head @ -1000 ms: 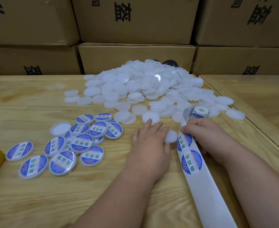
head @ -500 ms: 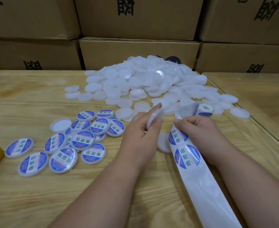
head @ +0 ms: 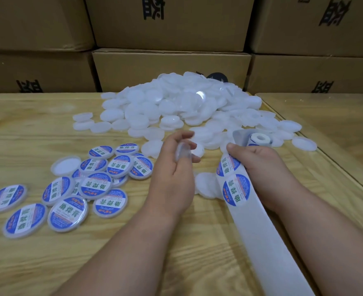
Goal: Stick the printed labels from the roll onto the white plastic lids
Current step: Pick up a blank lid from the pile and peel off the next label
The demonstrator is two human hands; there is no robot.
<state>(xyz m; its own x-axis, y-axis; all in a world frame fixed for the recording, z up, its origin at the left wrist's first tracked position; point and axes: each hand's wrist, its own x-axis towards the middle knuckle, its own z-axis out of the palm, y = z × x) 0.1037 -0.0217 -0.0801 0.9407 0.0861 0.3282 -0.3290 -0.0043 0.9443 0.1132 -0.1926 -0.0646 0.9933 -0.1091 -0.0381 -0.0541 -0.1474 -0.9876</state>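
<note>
My left hand (head: 174, 174) holds a blank white lid (head: 183, 151) tilted on edge above the table. My right hand (head: 259, 165) pinches the label strip (head: 236, 189) at its upper blue-and-white label; a second label sits just below. The small label roll (head: 259, 139) lies behind my right hand, and the empty backing (head: 268, 253) trails toward me. Another blank lid (head: 206, 186) lies flat between my hands. A big heap of blank lids (head: 176, 112) fills the table's far middle. Several labelled lids (head: 95, 186) lie at the left.
Stacked cardboard boxes (head: 170, 67) wall off the back of the wooden table (head: 37, 129). One blank lid (head: 66, 165) lies upside down among the labelled ones. A second table surface (head: 336, 129) adjoins on the right, past a raised edge.
My left hand picked a blank lid off the table and raised it on edge. My right hand pulled the label strip a little toward me and to the left.
</note>
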